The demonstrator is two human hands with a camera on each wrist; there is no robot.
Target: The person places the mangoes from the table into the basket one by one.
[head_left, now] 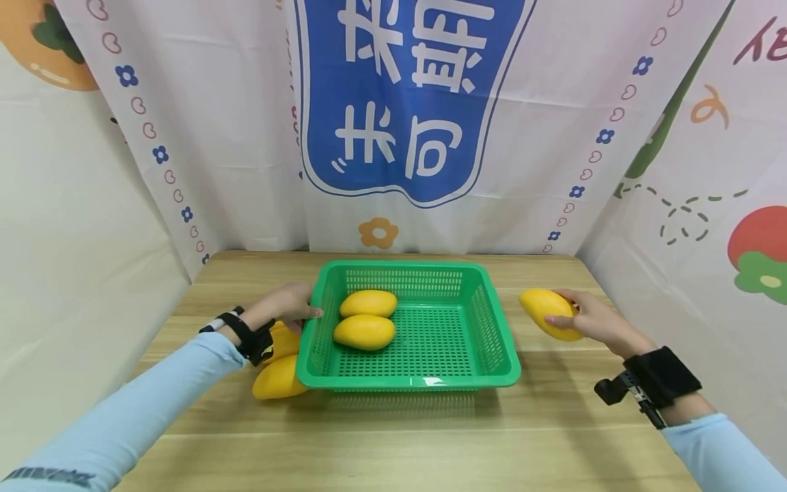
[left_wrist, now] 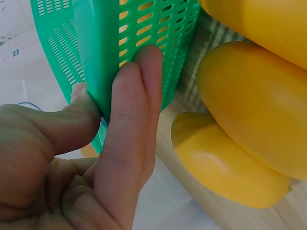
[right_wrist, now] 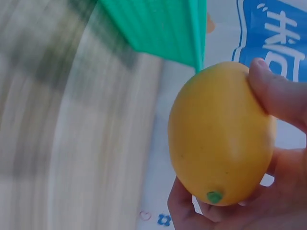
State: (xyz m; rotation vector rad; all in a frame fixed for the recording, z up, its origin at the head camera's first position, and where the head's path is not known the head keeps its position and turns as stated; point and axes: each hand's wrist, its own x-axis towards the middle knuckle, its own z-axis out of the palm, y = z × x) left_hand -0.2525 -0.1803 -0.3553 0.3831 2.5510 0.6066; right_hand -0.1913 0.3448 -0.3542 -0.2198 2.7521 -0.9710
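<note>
A green slotted basket (head_left: 499,332) stands mid-table with two yellow mangoes (head_left: 365,331) inside it. My left hand (head_left: 289,305) pinches the basket's left rim (left_wrist: 91,62), thumb inside and fingers (left_wrist: 136,110) outside. Several more mangoes (head_left: 278,377) lie on the wood beside that hand, close against the basket wall (left_wrist: 249,100). To the right of the basket my right hand (head_left: 581,316) grips one mango (head_left: 544,309) above the table, stem end (right_wrist: 214,196) facing the wrist camera.
The wooden table (head_left: 393,437) is hemmed by white printed cloth on three sides, with a blue banner (head_left: 412,96) behind. The right wrist view of the tabletop is motion-blurred.
</note>
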